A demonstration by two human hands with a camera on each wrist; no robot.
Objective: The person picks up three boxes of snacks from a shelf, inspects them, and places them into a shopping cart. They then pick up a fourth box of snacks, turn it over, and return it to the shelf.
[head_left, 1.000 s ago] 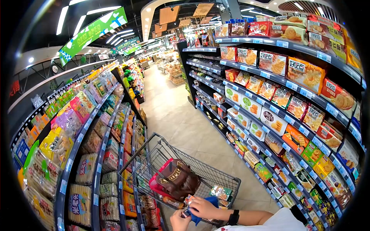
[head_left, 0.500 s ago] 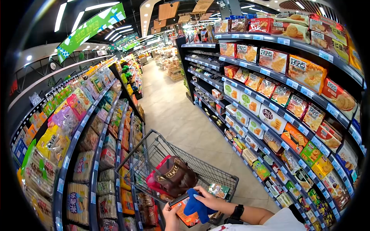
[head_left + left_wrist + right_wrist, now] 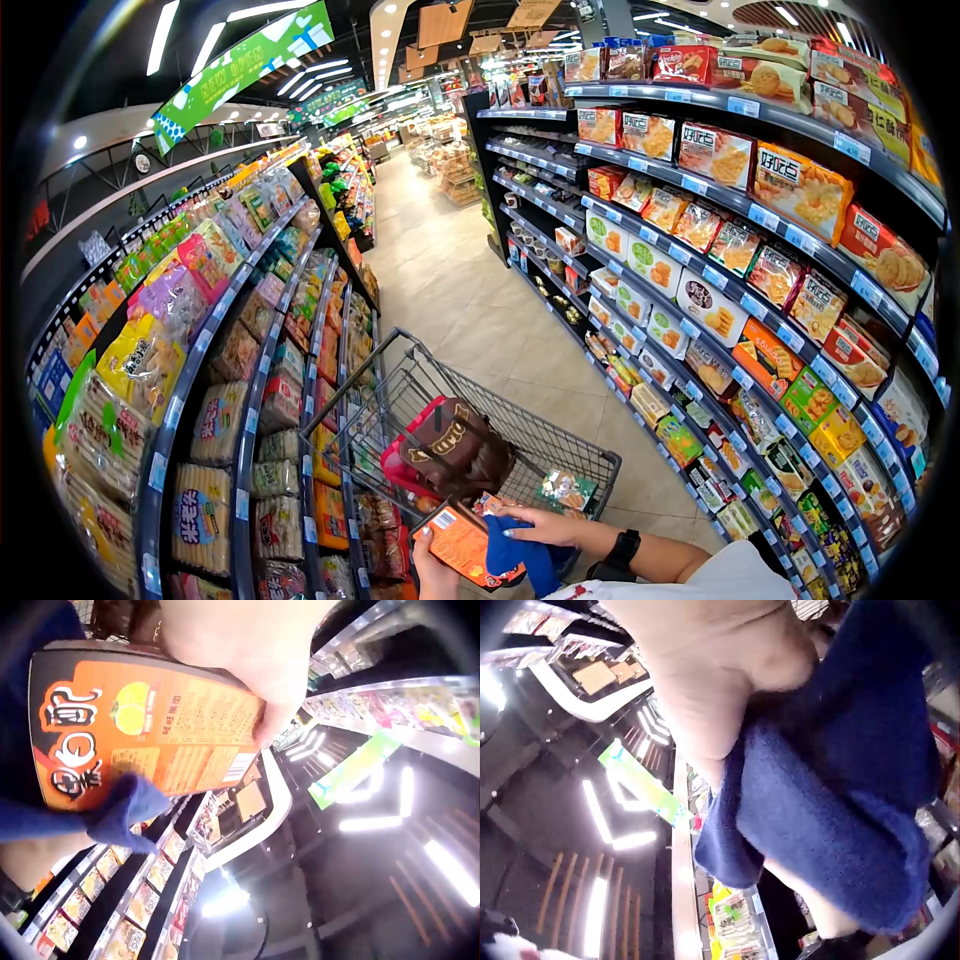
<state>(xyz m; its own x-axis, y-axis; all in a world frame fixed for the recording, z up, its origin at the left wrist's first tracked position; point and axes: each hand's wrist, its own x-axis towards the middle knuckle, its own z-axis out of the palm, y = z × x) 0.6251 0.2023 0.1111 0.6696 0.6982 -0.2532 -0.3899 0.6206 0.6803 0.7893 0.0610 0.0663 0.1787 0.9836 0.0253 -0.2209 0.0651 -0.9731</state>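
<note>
An orange box with black edges (image 3: 462, 543) is held over the cart's near end. My left hand (image 3: 436, 572) grips its left end, the thumb on the printed face; the left wrist view shows that hand (image 3: 240, 645) at the end of the box (image 3: 180, 735) beside the barcode. My right hand (image 3: 540, 527) holds a blue cloth (image 3: 520, 555) at the box's right side. In the right wrist view the cloth (image 3: 825, 817) hangs in folds from the right hand (image 3: 712, 667) and covers its fingertips.
A wire shopping cart (image 3: 545, 436) stands ahead, holding a brown and red bag (image 3: 455, 447) and a green-and-white package (image 3: 567, 491). Shelves of packaged snacks line the left (image 3: 215, 430) and right (image 3: 715, 270). Tiled floor (image 3: 440, 280) runs between them.
The box has turned to show its orange printed face and barcode more fully. The cloth has shifted slightly right and down along it. Both hands still hold their things.
</note>
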